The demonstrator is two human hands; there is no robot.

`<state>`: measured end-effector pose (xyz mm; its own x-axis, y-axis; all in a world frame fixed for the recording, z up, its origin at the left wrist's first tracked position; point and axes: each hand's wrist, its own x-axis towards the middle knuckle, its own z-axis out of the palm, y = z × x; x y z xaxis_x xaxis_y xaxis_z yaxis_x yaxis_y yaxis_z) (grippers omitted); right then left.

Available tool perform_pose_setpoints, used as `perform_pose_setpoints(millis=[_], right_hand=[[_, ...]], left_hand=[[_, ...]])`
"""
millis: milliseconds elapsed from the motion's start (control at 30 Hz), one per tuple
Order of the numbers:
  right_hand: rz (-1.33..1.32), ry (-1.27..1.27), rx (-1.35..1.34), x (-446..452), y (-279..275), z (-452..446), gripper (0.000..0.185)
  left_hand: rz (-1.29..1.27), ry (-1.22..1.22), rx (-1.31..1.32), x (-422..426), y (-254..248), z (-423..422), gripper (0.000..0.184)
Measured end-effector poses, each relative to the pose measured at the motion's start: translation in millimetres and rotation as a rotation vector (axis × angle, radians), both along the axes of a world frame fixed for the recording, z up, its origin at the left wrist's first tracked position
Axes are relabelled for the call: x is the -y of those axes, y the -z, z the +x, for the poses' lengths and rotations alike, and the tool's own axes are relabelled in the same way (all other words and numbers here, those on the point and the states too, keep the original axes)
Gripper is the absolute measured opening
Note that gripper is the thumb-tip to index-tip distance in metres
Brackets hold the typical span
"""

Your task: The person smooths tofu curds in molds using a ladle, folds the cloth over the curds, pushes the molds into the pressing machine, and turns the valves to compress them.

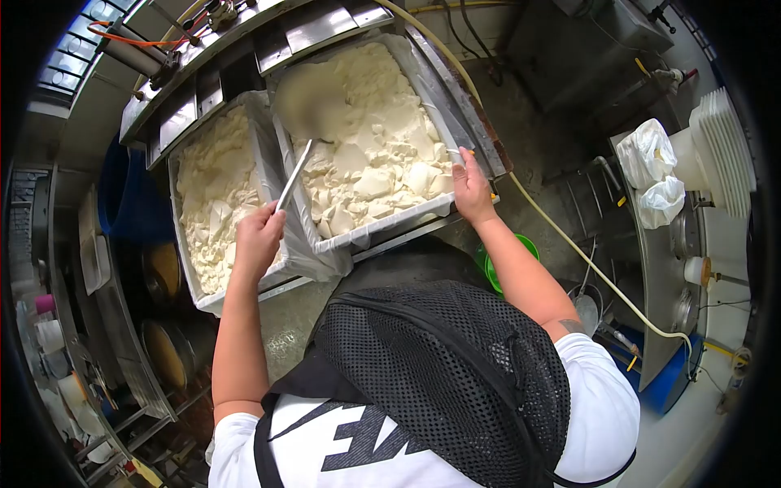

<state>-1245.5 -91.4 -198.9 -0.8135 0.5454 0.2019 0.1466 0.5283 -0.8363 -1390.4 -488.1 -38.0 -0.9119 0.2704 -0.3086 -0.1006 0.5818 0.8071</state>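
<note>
My left hand [259,241] is closed around the handle of a long metal tool [294,174], which slants up over the wider white tray [376,228]. The far end of the tool meets a blurred round patch, so its head cannot be made out. Pale, lumpy curd [374,184], like broken tofu, fills this cloth-lined tray. My right hand [472,185] grips the tray's right rim near its front corner. To the left stands a narrower lined tray [194,276] with similar curd [220,179], close by my left hand.
A metal press frame [317,24] runs behind the trays. A pale hose [561,228] curves down the right side. A green bucket [529,242] sits under my right forearm. White bags [651,167] rest on the right counter, and a blue barrel [134,191] stands left.
</note>
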Motion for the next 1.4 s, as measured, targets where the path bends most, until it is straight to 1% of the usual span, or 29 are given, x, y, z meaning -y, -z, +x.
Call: perform_pose_setpoints(millis=[33, 67, 133, 167, 200, 233, 300, 367, 433, 500, 567, 600, 633, 700, 767, 800, 833, 900, 933, 967, 1033, 1133, 1167, 1233, 1300, 1367, 1400], right_hand=[[-0.005, 0.002, -0.001, 0.4, -0.4, 0.4, 0.057], [-0.004, 0.002, 0.001, -0.1, 1.3, -0.3, 0.057], [0.016, 0.000, -0.017, -0.1, 5.3, -0.2, 0.059], [0.017, -0.002, -0.015, -0.2, 4.5, 0.0, 0.059], [0.011, 0.000, -0.003, -1.0, 3.1, -0.4, 0.060], [0.004, 0.002, 0.010, -1.1, 2.2, -0.5, 0.060], [0.004, -0.001, 0.011, -1.1, 2.7, -0.3, 0.061], [0.005, -0.003, 0.013, -0.1, 3.5, -0.2, 0.061], [0.036, 0.015, 0.018, 0.7, 3.8, 0.3, 0.060], [0.033, 0.013, 0.024, 1.5, 0.8, 0.0, 0.059], [0.032, 0.015, 0.028, 1.4, -0.6, -0.7, 0.059], [0.026, 0.010, 0.030, 0.6, -0.2, -1.0, 0.059], [0.021, 0.007, 0.032, -0.6, 0.3, -0.6, 0.059], [0.008, 0.015, 0.036, -0.2, 1.6, -0.4, 0.058], [-0.007, 0.026, 0.037, -0.3, 2.4, 0.1, 0.057], [0.006, 0.029, 0.036, 0.1, 3.0, -0.1, 0.057], [0.019, 0.030, 0.033, 0.5, 3.5, -0.6, 0.056], [0.034, 0.028, 0.019, 1.6, 3.1, -1.0, 0.056], [0.045, 0.031, 0.008, 1.8, 2.8, -0.9, 0.056], [0.046, 0.035, 0.005, 1.8, 3.4, -1.0, 0.056], [0.020, 0.039, 0.016, 1.3, 3.5, -1.1, 0.055], [0.017, 0.046, 0.014, 2.5, 1.1, -1.0, 0.055], [0.020, 0.054, 0.014, 2.5, 1.1, -0.9, 0.055], [0.022, 0.049, 0.006, 3.6, 2.8, -0.4, 0.055], [0.040, 0.056, 0.011, 4.7, 3.1, 0.3, 0.055], [0.057, 0.064, 0.010, 3.6, 1.7, -1.0, 0.055], [0.053, 0.061, 0.014, 4.0, 0.5, -0.4, 0.055]], left_hand=[[0.018, 0.033, 0.042, 3.2, -4.5, 6.5, 0.033], [-0.022, 0.060, -0.042, 9.1, -2.9, 7.7, 0.036], [-0.035, 0.052, -0.050, 17.1, -2.1, 8.2, 0.036], [-0.048, 0.043, -0.064, 18.3, -5.8, 9.7, 0.036], [-0.091, 0.105, -0.055, 20.9, -13.0, 11.9, 0.035], [-0.091, 0.103, -0.054, 22.1, -21.1, 14.9, 0.035], [-0.134, 0.304, 0.005, 24.3, -33.0, 21.0, 0.035], [-0.126, 0.279, 0.022, 32.6, -33.0, 22.1, 0.036], [-0.148, 0.263, -0.145, 39.7, -28.4, 19.1, 0.036], [-0.152, 0.245, -0.102, 43.8, -34.8, 13.6, 0.036], [-0.211, 0.481, -0.183, 53.0, -48.1, 5.8, 0.035], [-0.218, 0.533, -0.121, 57.4, -62.2, 2.5, 0.034], [-0.280, 0.537, -0.091, 61.9, -81.7, 3.2, 0.033], [-0.313, 0.557, -0.151, 86.2, -98.4, -3.1, 0.032], [-0.343, 0.523, -0.129, 94.5, -117.5, -6.6, 0.032], [-0.443, 0.528, -0.106, 86.8, -129.3, -7.9, 0.032], [-0.441, 0.526, -0.109, 79.2, -125.9, -9.0, 0.032], [-0.440, 0.537, -0.293, 67.2, -108.7, -15.4, 0.032], [-0.414, 0.511, -0.348, 63.4, -90.0, -21.6, 0.030], [-0.413, 0.513, -0.352, 56.8, -74.9, -27.5, 0.030], [-0.354, 0.382, -0.321, 36.8, -45.8, -37.1, 0.030], [-0.109, 0.188, -0.295, 8.1, 16.5, -48.4, 0.030], [-0.106, 0.195, -0.295, -3.7, 28.4, -51.7, 0.030], [0.103, 0.037, -0.164, -27.9, 46.0, -53.9, 0.029], [0.123, 0.055, -0.125, -37.0, 49.1, -52.4, 0.028], [0.041, 0.121, -0.009, -37.5, 46.1, -38.2, 0.027], [0.057, 0.188, 0.011, -34.9, 41.1, -28.5, 0.030]])
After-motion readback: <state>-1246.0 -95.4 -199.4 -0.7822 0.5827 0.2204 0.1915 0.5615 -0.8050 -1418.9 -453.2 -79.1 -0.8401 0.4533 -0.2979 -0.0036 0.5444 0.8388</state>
